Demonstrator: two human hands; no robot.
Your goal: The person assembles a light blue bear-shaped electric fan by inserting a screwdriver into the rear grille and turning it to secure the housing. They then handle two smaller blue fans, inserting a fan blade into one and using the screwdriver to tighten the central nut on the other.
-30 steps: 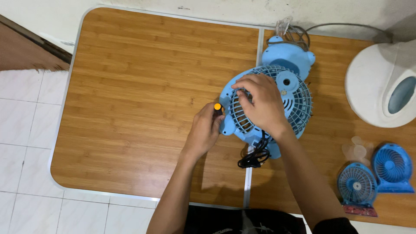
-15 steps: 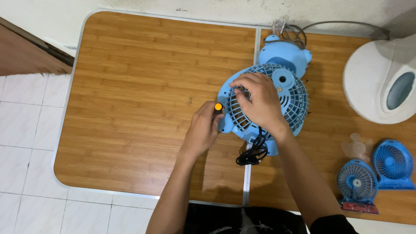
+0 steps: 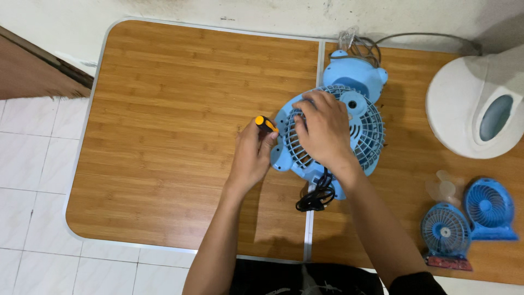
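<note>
Your left hand (image 3: 252,155) is wrapped around an orange-handled screwdriver (image 3: 265,123) poking at the left edge of the blue fan (image 3: 333,136) in the middle of the wooden table (image 3: 164,109), your right hand (image 3: 325,128) pressing fingers-spread on its grille

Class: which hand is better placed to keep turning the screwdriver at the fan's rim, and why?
Left. The left hand already grips the orange-handled screwdriver at the blue fan rim; the right hand lies flat on its grille.

White appliance (image 3: 469,109), two small fans (image 3: 446,232)

three blue fans (image 3: 333,136), one screwdriver (image 3: 266,124)
</note>
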